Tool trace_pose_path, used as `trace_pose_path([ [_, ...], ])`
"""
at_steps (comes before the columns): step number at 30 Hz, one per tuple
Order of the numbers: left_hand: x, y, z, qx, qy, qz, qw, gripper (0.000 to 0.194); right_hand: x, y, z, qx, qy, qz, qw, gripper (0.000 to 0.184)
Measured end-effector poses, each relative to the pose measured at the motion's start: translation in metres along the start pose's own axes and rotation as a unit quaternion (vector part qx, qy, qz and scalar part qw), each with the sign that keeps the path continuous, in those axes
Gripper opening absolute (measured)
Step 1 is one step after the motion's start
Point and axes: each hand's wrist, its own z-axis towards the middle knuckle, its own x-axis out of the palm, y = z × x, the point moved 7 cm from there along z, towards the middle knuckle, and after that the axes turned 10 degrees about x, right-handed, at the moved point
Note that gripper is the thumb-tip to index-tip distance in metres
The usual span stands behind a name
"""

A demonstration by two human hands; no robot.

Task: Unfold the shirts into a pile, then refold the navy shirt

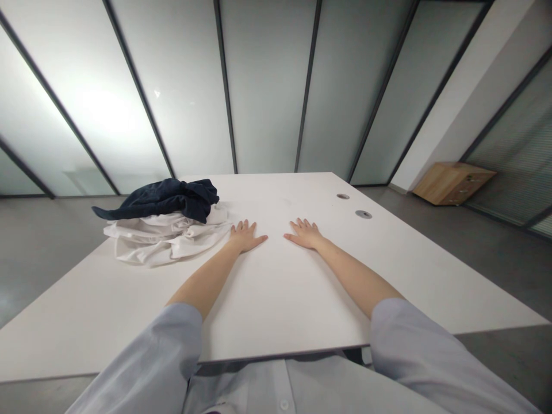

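Observation:
My left hand (246, 236) lies flat on the white table (284, 299), fingers spread and holding nothing. Just left of it is a heap of cloth: a crumpled white garment (168, 244) underneath, with a dark navy garment (170, 198) bunched on top. What kind of clothing these are is hidden by the folds. My right hand (305, 234) also rests palm down on the tabletop, its fingers apart. A short stretch of table separates the two thumbs.
Two round cable grommets (363, 214) are set into the table's right side. Frosted glass partitions (267, 86) with dark frames stand behind the far edge. On the floor at the right is a wooden drawer cabinet (452, 183) beside a white pillar (457, 109).

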Motion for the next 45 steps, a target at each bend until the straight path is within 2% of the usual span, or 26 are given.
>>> trace_pose_path([
  [45,-0.0015,0.0015,-0.0002,-0.001,0.000,-0.010,1.000,0.093,-0.0038,-0.0008,-0.0015,-0.005,-0.007,0.011,1.000,0.083],
])
